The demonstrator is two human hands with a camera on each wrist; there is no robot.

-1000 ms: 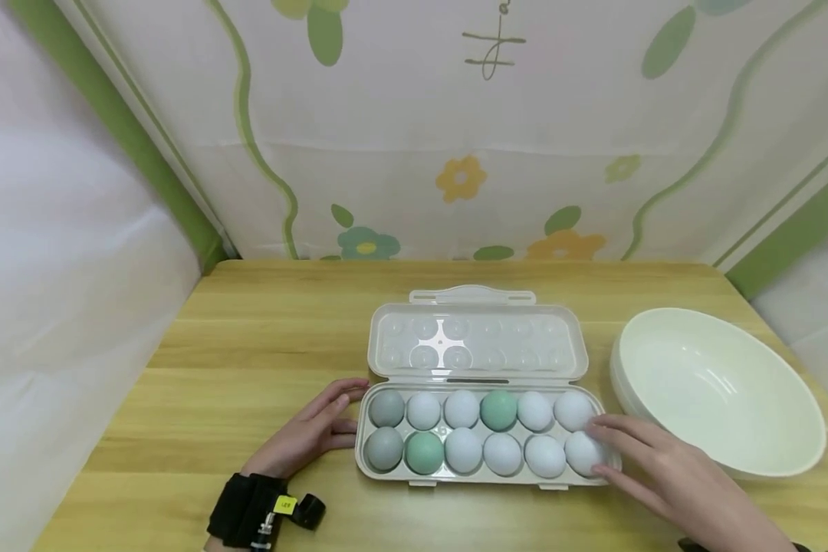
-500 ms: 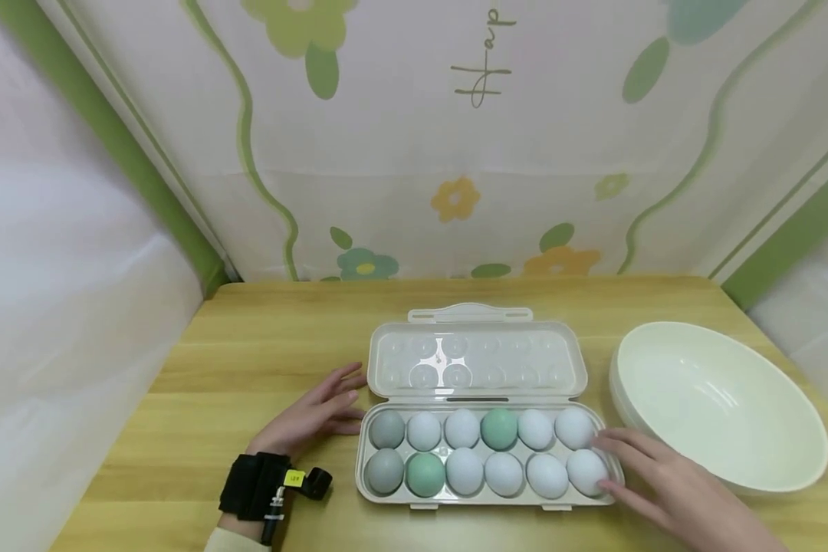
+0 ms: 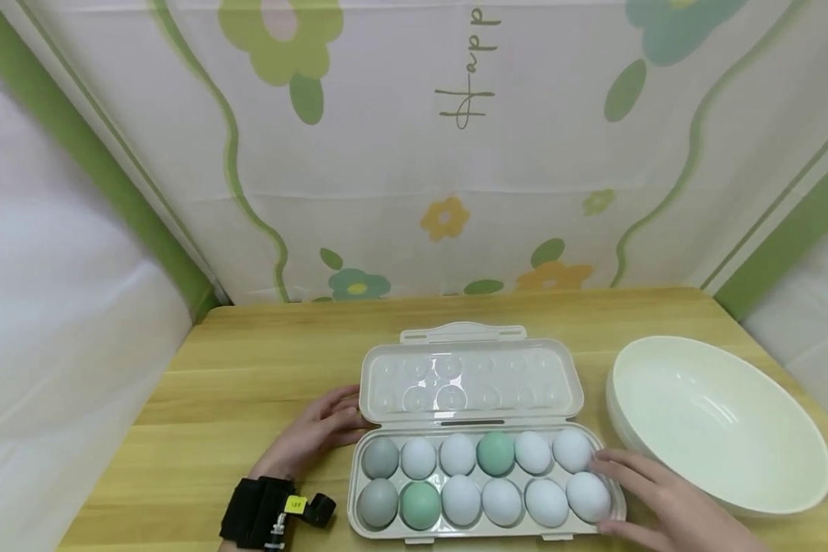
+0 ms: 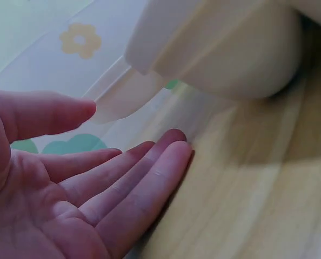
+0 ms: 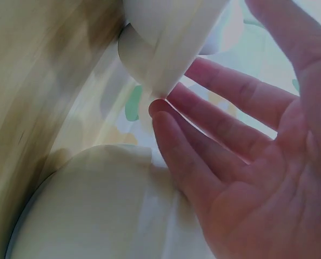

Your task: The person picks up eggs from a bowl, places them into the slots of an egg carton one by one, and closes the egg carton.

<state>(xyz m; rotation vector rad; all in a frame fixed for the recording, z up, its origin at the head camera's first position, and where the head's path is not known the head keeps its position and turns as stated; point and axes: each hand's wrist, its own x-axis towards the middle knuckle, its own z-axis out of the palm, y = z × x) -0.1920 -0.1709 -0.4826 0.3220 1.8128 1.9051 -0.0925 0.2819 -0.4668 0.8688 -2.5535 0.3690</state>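
An egg carton of pale plastic [image 3: 486, 527] lies on the wooden table with its clear lid [image 3: 469, 379] folded back. Eggs fill both its rows: mostly white ones [image 3: 547, 502], two grey ones [image 3: 379, 458] at the left end and two green ones [image 3: 496, 453]. My left hand [image 3: 313, 437] is beside the carton's left end near the hinge. In the left wrist view that hand [image 4: 112, 199] has its fingers extended and nothing between them and the thumb. My right hand [image 3: 669, 498] is at the right end; its fingertips [image 5: 161, 108] meet the carton's rim in the right wrist view.
A large cream bowl [image 3: 717, 429] stands right of the carton, close behind my right hand. Wooden tabletop [image 3: 248, 368] extends to the left. A flower-printed curtain [image 3: 386, 169] hangs along the table's far edge, with white cloth [image 3: 76, 345] at the left side.
The head view has tilted up, so everything sits lower in it. Relative to the carton, my left hand has shifted back toward the hinge. My right hand stays at the right end; the eggs are unchanged.
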